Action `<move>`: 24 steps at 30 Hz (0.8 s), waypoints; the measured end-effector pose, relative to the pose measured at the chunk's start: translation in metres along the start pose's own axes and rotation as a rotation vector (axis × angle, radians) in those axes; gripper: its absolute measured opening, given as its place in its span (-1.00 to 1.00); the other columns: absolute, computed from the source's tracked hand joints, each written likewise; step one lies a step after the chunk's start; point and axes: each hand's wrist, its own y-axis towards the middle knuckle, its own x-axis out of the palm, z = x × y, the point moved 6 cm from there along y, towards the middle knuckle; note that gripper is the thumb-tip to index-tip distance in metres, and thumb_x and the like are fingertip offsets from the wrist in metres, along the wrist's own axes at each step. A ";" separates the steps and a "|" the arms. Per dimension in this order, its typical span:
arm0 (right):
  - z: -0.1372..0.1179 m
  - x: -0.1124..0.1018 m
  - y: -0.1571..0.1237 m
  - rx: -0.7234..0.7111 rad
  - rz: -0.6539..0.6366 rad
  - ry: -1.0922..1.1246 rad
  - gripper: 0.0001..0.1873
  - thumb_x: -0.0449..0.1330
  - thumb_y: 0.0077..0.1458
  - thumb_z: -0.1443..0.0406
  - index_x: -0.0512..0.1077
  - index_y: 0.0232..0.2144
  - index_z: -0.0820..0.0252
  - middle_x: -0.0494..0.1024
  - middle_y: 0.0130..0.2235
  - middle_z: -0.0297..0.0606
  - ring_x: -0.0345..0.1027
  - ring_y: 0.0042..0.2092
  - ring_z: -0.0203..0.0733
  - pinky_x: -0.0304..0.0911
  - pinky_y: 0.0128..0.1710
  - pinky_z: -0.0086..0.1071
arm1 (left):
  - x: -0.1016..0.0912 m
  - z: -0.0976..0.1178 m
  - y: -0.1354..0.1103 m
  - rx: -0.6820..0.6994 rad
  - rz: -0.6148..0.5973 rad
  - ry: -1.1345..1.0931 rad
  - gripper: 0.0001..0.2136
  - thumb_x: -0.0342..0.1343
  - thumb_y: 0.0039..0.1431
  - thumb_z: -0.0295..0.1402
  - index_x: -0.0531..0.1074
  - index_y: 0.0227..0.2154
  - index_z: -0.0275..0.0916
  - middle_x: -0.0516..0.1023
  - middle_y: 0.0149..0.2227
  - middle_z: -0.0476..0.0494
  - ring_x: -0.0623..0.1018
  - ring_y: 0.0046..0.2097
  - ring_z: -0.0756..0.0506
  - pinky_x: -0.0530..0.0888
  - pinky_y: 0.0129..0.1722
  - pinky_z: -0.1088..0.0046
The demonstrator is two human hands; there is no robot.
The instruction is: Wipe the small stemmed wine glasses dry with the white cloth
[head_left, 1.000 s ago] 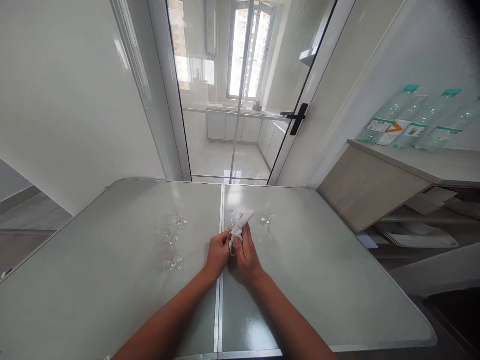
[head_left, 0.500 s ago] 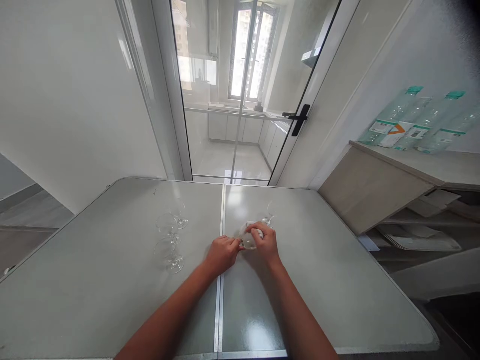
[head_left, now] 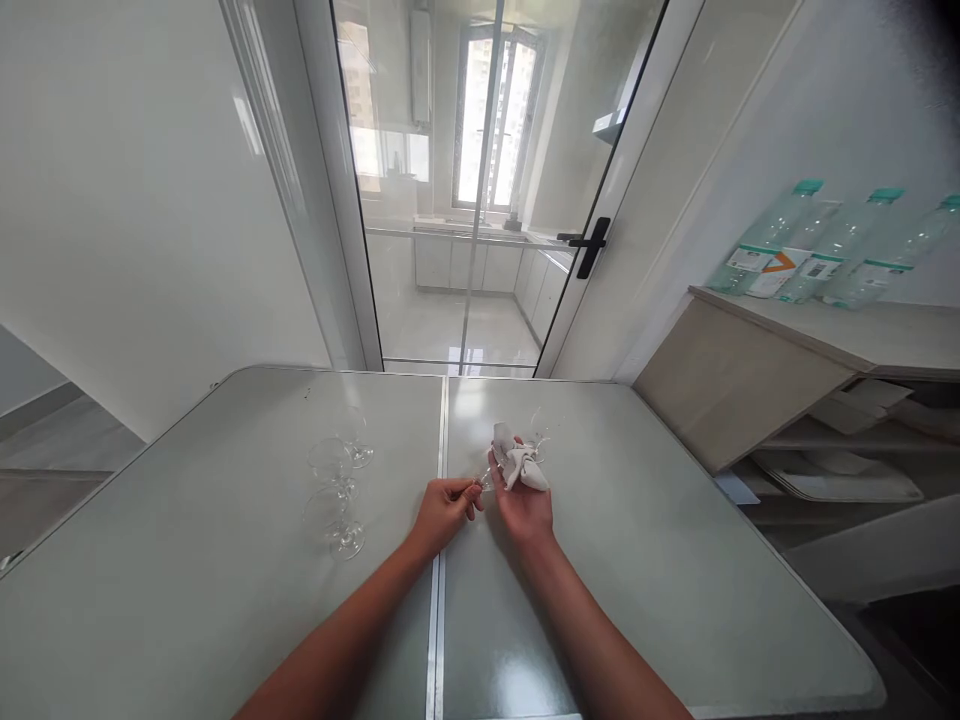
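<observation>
My left hand (head_left: 444, 512) is closed in a pinch on the stem end of a clear wine glass (head_left: 487, 480), held low over the table. Beside it, my right hand (head_left: 526, 512) is turned palm up, with a crumpled white cloth (head_left: 526, 470) in it. The cloth and fingers cover most of the glass's bowl, so its outline is hard to see. Behind the right hand stands another clear stemmed glass (head_left: 541, 442), partly hidden. Several more stemmed glasses (head_left: 348, 541) are grouped to the left of my left hand.
A metal-edged seam (head_left: 435, 600) runs down the middle of the grey-green table (head_left: 225, 560). Beyond the far edge is a glass door with a black handle (head_left: 594, 247). To the right, several green-capped plastic bottles (head_left: 814, 265) stand on a wooden shelf unit (head_left: 765, 375).
My right hand has rolled from palm down over the glass to palm up, bringing the white cloth into fuller view. The left hand keeps its pinch on the glass. The camera view has shifted slightly.
</observation>
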 end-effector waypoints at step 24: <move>0.027 0.023 -0.025 -0.024 -0.376 -0.736 -0.47 0.30 0.17 0.05 0.39 0.12 0.12 0.55 0.02 -0.16 0.42 0.02 -0.03 0.29 0.08 -0.21 | -0.046 0.013 -0.010 0.134 0.489 0.255 -0.93 0.25 0.01 -0.37 0.58 -0.54 -0.18 0.50 -0.44 -0.04 0.51 -0.34 -0.10 0.39 -0.28 0.42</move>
